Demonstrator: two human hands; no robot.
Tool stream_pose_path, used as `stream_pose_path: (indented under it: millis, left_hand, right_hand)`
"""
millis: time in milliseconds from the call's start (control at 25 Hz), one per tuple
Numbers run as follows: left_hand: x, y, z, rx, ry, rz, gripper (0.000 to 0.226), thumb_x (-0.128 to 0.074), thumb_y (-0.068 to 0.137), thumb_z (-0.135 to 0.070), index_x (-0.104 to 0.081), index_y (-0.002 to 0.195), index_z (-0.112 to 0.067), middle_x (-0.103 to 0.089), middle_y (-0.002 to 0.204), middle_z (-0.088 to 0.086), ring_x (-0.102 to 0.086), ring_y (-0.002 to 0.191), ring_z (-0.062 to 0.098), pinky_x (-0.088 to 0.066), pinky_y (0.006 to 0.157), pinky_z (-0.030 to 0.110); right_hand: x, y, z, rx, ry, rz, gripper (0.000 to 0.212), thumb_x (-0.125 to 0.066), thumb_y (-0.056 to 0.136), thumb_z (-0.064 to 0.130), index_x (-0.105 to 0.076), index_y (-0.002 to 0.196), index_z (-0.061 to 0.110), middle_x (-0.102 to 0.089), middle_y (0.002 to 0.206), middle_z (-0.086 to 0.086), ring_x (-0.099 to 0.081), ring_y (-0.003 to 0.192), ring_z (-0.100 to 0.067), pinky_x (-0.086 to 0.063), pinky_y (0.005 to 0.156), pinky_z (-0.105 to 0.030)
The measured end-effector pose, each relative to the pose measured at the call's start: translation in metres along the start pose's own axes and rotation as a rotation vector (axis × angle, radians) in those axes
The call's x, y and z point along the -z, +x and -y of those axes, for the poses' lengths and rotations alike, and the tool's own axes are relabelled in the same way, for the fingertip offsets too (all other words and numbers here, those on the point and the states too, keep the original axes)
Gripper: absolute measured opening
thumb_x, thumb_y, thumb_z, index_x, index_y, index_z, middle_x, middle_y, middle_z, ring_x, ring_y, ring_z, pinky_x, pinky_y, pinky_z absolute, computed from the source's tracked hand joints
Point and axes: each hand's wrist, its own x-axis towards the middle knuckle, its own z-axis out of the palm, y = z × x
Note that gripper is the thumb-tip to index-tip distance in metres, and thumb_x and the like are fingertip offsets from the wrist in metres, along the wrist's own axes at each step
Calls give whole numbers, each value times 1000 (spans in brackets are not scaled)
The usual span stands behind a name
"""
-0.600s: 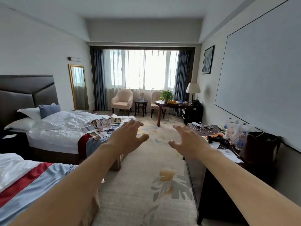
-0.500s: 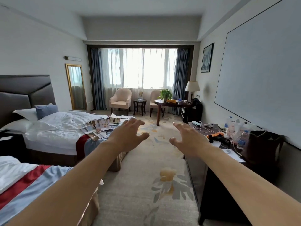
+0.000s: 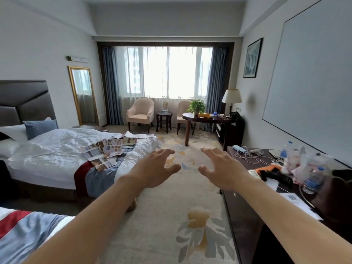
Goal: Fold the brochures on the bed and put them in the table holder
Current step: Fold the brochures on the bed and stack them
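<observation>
Both my bare arms reach straight out ahead of me. My left hand (image 3: pixel 154 168) is palm down, fingers spread and loose, thumb pointing toward the right. My right hand (image 3: pixel 222 168) mirrors it, fingers splayed, thumb pointing left. The two hands are apart, and neither one holds anything.

Brochures (image 3: pixel 106 149), 10 o'clock: print too small to read | near bed (image 3: pixel 28 231), 8 o'clock: cut by left and bottom edges | dark surface (image 3: pixel 247 216), 4 o'clock: cut at right and bottom | bagged clutter (image 3: pixel 308 164), 3 o'clock: blurred, contents indistinct | table holder: cannot be made out.
</observation>
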Motion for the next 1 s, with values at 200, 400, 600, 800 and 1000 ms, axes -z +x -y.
stream_pose_path:
  millis: [200,400,600,800,1000]
  left_hand:
    - [-18,98,35,46,-14,35,72,-44,90,-68,-31,151,-32,-34,157,-4,-31,143,19,-31,113,43]
    - [-38,187,90,66,-9,9,72,-43,90,-70,-34,150,-32,-36,156,-6,-35,141,19,-35,112,45]
    - [-58,290,160,66,-13,19,73,-43,89,-70,-34,150,-31,-35,157,-5,-35,141,18,-37,110,43]
    - [-69,388,209,59,-10,28,72,-44,90,-69,-33,150,-31,-34,157,-4,-34,142,19,-36,112,47]
    - [-95,494,253,45,18,47,74,-43,89,-71,-31,150,-32,-33,157,-4,-33,143,19,-36,112,46]
  right_hand:
    - [-17,102,-35,43,-50,36,70,-46,92,63,-23,153,37,-27,160,8,-27,145,-20,-31,111,-47]
    - [-49,203,-60,83,-73,42,73,-47,92,63,-21,154,35,-24,162,5,-26,146,-22,-29,114,-47]
    - [-90,318,-79,89,-84,41,73,-48,93,62,-23,154,32,-26,160,4,-26,146,-22,-28,113,-46]
    - [-118,420,-107,91,-87,45,71,-48,93,61,-25,154,31,-29,159,4,-29,144,-22,-28,113,-44]
    - [-159,529,-151,86,-56,59,72,-48,92,62,-25,153,32,-29,159,5,-29,145,-21,-31,112,-45]
